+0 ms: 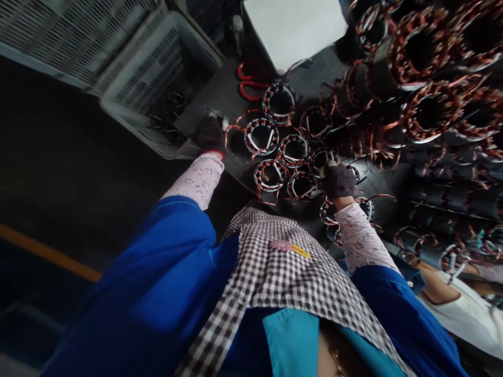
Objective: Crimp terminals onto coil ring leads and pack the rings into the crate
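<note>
My left hand (210,134), in a dark glove, is curled at the near left edge of the dark worktable (214,97), closed round a small pale object I cannot make out. My right hand (338,180), also in a dark glove, is closed on the rim of a stator ring (323,159) wound with copper wire. Between the hands several more stator rings (261,137) lie flat on the table, loose copper wire ends sticking out of them. Pink patterned cuffs, blue sleeves and a checked apron (275,267) fill the foreground.
Larger wound stators (422,50) are stacked at the right. A white sheet (294,26) and red-handled scissors (248,84) lie at the table's far side. Slotted plastic crates (153,78) stand at the left. Another person's arm (434,283) shows at the lower right.
</note>
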A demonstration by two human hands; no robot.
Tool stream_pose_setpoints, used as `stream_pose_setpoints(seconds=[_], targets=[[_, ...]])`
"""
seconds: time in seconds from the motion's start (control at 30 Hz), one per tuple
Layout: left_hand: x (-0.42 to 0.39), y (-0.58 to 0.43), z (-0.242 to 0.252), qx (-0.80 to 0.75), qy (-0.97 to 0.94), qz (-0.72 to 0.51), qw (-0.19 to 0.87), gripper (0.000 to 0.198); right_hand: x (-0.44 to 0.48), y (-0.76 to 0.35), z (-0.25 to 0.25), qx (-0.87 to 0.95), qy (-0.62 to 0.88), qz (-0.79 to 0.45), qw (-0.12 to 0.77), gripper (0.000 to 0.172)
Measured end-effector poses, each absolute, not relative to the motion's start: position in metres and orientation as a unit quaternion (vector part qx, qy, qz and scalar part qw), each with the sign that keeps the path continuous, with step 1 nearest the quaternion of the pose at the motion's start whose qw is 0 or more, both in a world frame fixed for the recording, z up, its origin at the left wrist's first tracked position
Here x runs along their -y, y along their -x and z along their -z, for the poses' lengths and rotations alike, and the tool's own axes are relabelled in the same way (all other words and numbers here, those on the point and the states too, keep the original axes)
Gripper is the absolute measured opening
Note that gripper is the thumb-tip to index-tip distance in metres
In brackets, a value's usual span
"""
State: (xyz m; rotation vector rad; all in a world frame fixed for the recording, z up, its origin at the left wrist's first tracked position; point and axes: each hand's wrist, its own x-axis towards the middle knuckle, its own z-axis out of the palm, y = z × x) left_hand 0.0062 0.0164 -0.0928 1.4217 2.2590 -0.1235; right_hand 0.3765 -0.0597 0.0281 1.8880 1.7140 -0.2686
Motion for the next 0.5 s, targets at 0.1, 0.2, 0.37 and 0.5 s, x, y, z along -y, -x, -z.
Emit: stream_pose_setpoints(seconds=[0.1, 0.2, 0.37, 0.5], targets=[[-0.020, -0.012, 0.102, -0.841, -0.492, 0.050, 0.219, 0.067, 0.057, -0.368, -0.036, -0.631, -0.708, 0.114, 0.295, 0.048], [-0.024, -0.010, 0.105, -0.842, -0.493, 0.042, 0.216, 0.062, 0.067, -0.358, -0.054, -0.634, -0.721, 0.108, 0.257, 0.047], [-0.026, -0.010, 0.101, -0.838, -0.489, 0.073, 0.230, 0.063, 0.106, -0.339, -0.071, -0.702, -0.623, 0.166, 0.301, 0.048], [-0.024, -0.011, 0.099, -0.833, -0.497, 0.071, 0.233, 0.060, 0.121, -0.333, -0.053, -0.708, -0.547, 0.199, 0.401, 0.049]])
